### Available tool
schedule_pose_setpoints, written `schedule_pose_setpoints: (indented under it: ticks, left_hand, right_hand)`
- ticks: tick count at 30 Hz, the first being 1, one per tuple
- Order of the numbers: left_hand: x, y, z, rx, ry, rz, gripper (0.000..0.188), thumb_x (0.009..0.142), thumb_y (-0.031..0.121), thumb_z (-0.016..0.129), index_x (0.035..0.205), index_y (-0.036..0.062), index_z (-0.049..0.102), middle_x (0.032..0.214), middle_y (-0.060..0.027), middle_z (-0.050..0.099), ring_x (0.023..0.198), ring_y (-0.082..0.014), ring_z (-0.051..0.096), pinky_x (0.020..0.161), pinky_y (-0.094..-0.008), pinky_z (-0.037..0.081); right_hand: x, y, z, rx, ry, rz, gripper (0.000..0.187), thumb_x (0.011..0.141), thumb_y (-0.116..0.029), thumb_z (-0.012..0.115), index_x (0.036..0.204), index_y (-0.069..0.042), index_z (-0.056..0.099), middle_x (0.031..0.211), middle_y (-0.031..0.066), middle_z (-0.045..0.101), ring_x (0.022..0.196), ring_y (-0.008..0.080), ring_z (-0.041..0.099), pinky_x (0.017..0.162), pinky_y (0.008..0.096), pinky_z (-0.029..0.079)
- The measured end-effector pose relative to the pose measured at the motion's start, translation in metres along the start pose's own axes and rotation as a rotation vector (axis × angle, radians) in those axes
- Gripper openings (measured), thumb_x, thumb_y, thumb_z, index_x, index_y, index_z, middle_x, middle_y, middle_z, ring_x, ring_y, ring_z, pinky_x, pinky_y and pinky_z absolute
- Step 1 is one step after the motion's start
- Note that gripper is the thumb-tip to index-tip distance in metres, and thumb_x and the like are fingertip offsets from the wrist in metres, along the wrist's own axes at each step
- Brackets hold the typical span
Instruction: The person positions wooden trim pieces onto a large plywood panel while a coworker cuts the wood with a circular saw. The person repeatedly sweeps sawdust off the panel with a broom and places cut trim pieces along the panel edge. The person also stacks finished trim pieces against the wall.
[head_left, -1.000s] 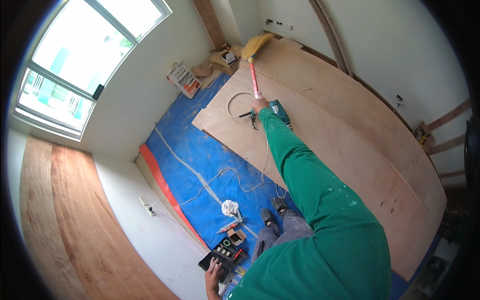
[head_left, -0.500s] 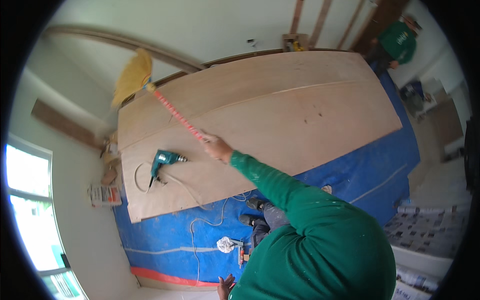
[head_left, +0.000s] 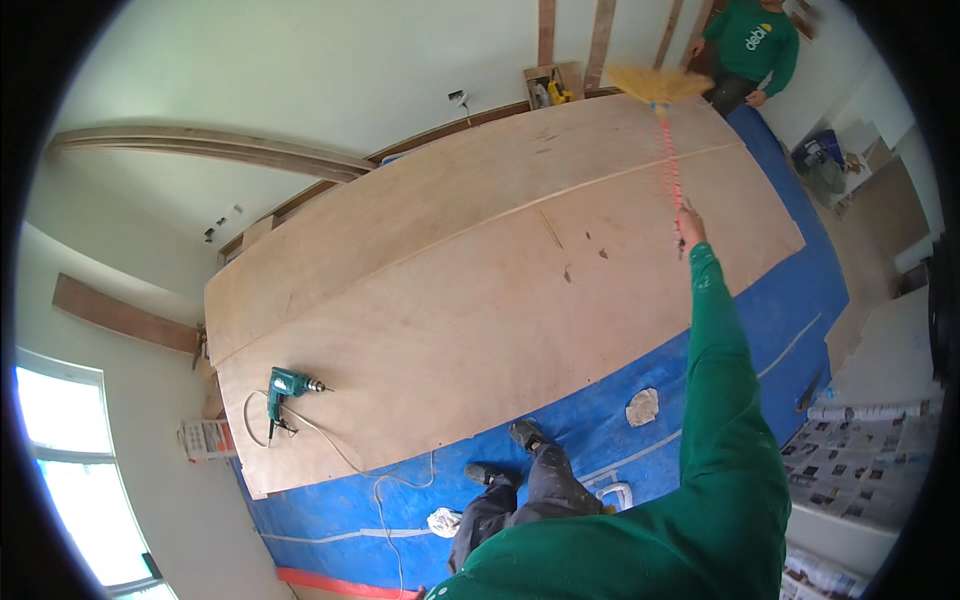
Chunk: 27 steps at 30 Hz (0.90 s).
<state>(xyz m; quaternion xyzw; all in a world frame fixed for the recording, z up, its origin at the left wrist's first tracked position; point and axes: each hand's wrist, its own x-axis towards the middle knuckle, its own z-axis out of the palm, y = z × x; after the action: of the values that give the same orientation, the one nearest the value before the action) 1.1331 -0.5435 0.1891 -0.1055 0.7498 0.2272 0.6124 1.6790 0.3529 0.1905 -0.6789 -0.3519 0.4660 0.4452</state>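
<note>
My right hand is closed round the red-and-white wrapped handle of a broom, arm stretched out over the far right part of a large plywood sheet. The broom's yellow fan-shaped bristles, smeared by motion, are by the sheet's far right edge. Only a sliver of my left hand shows at the lower edge, its fingers hidden. A teal power drill lies on the left end of the plywood with its cord trailing off the near edge. Small dark scraps lie mid-right on the sheet.
Another person in a green shirt stands at the far right corner, close to the bristles. Blue tarp covers the floor. A crumpled rag and a clamp lie near my feet. Wooden strips lean along the far wall.
My right hand has swung the broom from the far left across to the far right of the plywood. My left hand has dropped almost out of view. The other person shows more fully.
</note>
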Motion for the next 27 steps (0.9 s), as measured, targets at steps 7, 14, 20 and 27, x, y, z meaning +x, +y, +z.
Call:
schedule_pose_setpoints:
  ticks: [7,14,20,27]
  left_hand:
    - [-0.026,-0.001,-0.003,0.060,0.024,-0.060,0.084,0.097,0.071,0.052,0.133,-0.0037,0.065,0.132,-0.0151,0.069,0.126,-0.0315,0.063,0.101,-0.0476,0.052]
    - [-0.017,-0.049,-0.001,-0.021,-0.075,-0.156,0.083,0.095,0.072,0.055,0.133,-0.0009,0.066,0.133,-0.0115,0.070,0.128,-0.0275,0.063,0.104,-0.0489,0.050]
    - [0.021,-0.102,-0.011,-0.258,-0.038,-0.170,0.084,0.091,0.077,0.055,0.124,0.0018,0.073,0.130,-0.0100,0.072,0.128,-0.0273,0.062,0.105,-0.0488,0.047]
    - [0.001,-0.183,-0.033,-0.369,0.003,-0.071,0.092,0.093,0.080,0.047,0.132,-0.0010,0.068,0.127,-0.0134,0.072,0.121,-0.0266,0.064,0.104,-0.0458,0.047]
  right_hand:
    - [0.009,0.064,0.009,-0.469,-0.129,-0.225,0.053,0.105,-0.036,0.051,0.154,-0.016,0.049,0.070,0.0025,0.058,0.058,0.0117,0.054,0.052,0.0311,0.047]
    - [-0.174,0.084,0.158,-0.531,-0.557,-0.004,0.051,0.108,-0.026,0.047,0.158,-0.016,0.044,0.107,0.0097,0.073,0.062,0.0150,0.056,0.058,0.0334,0.051]
    - [-0.307,0.098,0.341,-0.532,-0.731,-0.164,0.051,0.106,-0.026,0.048,0.157,-0.017,0.045,0.124,0.0174,0.069,0.094,0.0230,0.063,0.078,0.0342,0.052]
    - [-0.495,0.084,0.563,-0.595,-0.903,-0.169,0.049,0.103,-0.029,0.050,0.151,-0.021,0.051,0.128,0.0243,0.068,0.119,0.0395,0.066,0.096,0.0433,0.053]
